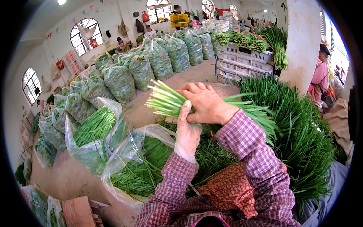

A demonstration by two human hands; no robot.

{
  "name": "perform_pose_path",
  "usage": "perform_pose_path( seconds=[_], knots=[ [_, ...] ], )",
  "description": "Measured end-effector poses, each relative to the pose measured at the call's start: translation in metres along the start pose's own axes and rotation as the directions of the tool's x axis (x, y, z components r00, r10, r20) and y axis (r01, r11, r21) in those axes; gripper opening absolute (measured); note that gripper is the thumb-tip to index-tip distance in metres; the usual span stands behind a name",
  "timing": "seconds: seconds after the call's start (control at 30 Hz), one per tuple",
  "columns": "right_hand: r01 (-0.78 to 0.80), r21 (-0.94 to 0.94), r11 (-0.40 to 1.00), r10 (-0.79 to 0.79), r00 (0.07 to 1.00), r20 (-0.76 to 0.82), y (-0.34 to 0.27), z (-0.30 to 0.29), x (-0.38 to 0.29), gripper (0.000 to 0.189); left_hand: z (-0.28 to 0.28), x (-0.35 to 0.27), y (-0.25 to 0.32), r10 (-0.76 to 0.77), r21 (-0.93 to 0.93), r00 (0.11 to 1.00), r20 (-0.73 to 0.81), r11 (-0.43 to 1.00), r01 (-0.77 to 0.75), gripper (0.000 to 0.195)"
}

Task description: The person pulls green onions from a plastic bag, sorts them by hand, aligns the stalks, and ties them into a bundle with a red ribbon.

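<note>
A bunch of green leafy stalks, probably garlic chives (167,100), lies across both hands, its pale cut ends towards the left and its leaves trailing right under the right forearm. My left hand (187,129) grips the bunch from below, thumb up. Over the top of the stalks lies my right hand (205,103), its fingers curled around the bunch; its fingertips are partly hidden. Loose green leaves (212,156) lie below the hands, beside a red flowered cloth (229,190) on the lap.
Open plastic bags of greens (136,173) (96,127) stand at the left. A large heap of long green leaves (292,133) is at the right, near a pillar (299,42). Stacked crates (244,63) and filled bags (157,59) stand beyond. A person in pink (320,76) is at far right.
</note>
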State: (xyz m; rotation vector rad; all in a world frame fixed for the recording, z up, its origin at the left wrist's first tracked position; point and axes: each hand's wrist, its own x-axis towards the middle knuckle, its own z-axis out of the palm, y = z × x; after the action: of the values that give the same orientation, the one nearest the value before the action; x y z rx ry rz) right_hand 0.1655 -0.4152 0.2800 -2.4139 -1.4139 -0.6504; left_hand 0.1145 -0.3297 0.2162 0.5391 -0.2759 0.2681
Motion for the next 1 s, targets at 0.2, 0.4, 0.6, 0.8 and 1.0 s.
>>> perform_pose_path(
  seconds=[0.2, 0.4, 0.6, 0.8, 1.0],
  knots=[
    [-0.136, -0.145, 0.980, 0.118, 0.985, -0.124, 0.004, -0.025, -0.042, 0.076, 0.012, 0.032, -0.024, -0.080, -0.079, 0.993, 0.087, 0.993, 0.086, 0.056],
    [-0.239, -0.237, 0.942, 0.210, 0.967, -0.141, 0.022, -0.036, -0.074, 0.085, 0.021, 0.046, -0.074, -0.298, -0.328, 0.949, 0.102, 0.891, 0.314, 0.050],
    [-0.344, -0.397, 0.851, 0.313, 0.939, -0.144, 0.080, -0.012, -0.099, 0.096, 0.017, 0.071, -0.124, -0.259, -0.393, 0.963, -0.079, 0.895, 0.209, 0.047],
    [-0.259, -0.311, 0.915, 0.239, 0.966, -0.100, 0.136, 0.037, -0.085, 0.082, -0.029, 0.105, -0.145, -0.269, -0.407, 0.939, -0.214, 0.898, 0.165, 0.041],
    [-0.305, -0.160, 0.939, 0.317, 0.947, 0.050, 0.201, 0.113, -0.075, 0.067, -0.095, 0.124, -0.139, -0.368, -0.110, 0.911, -0.187, 0.929, 0.353, 0.066]
  ],
)
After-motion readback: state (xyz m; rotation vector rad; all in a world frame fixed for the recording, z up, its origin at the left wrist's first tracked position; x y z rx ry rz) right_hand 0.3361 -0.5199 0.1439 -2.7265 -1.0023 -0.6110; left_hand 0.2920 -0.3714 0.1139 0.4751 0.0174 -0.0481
